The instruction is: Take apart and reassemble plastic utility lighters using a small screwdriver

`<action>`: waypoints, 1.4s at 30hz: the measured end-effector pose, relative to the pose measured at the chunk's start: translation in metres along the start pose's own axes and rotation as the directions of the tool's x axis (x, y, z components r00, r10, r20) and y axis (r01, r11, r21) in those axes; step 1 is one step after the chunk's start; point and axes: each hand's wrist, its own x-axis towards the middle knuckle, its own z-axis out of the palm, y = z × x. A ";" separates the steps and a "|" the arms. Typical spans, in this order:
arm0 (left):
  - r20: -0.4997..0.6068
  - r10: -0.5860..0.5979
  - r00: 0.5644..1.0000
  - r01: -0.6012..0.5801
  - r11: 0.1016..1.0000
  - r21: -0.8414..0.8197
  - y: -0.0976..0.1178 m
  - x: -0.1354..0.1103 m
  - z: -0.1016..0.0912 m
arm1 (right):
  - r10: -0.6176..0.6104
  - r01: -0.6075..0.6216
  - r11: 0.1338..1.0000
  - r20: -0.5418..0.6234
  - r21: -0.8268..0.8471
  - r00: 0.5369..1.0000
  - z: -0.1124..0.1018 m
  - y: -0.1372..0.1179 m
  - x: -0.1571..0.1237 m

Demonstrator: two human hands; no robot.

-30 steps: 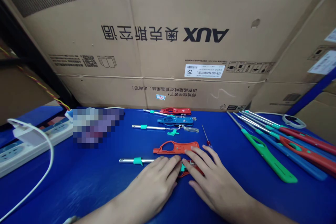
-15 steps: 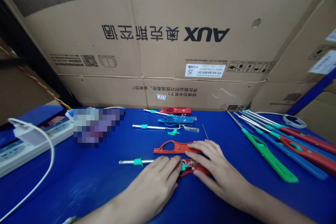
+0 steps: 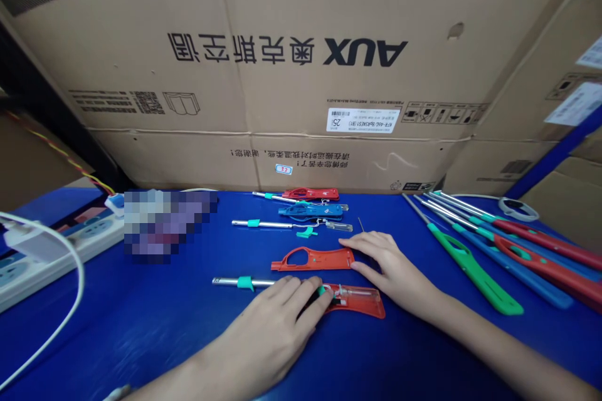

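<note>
A curled left hand (image 3: pixel 288 312) pins the parts-filled orange lighter half (image 3: pixel 365 307); the part-open right hand (image 3: pixel 383 258) brackets the loose orange half (image 3: pixel 329 259) at its eleven o'clock (grip unclear). Casing assembly seems in hand, next needing a sure pinch.

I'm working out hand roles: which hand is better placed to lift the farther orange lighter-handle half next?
Right, probably: the right hand is at the wide end of the farther orange lighter-handle half, while the left hand lies over the nearer orange lighter-handle half.
</note>
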 end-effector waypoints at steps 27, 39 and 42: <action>0.073 -0.079 0.994 0.085 0.993 -0.080 -0.001 0.003 -0.005 | -0.136 0.123 0.974 -0.060 -0.191 0.989 0.004 -0.002 0.002; 0.049 -0.072 0.996 0.075 0.996 -0.055 0.000 0.001 -0.004 | -0.153 0.141 0.976 -0.057 -0.169 0.987 -0.001 0.000 0.003; 0.090 -0.075 0.993 0.080 0.996 -0.044 0.001 0.002 -0.006 | -0.159 0.140 0.977 -0.107 -0.163 0.981 0.000 0.000 0.002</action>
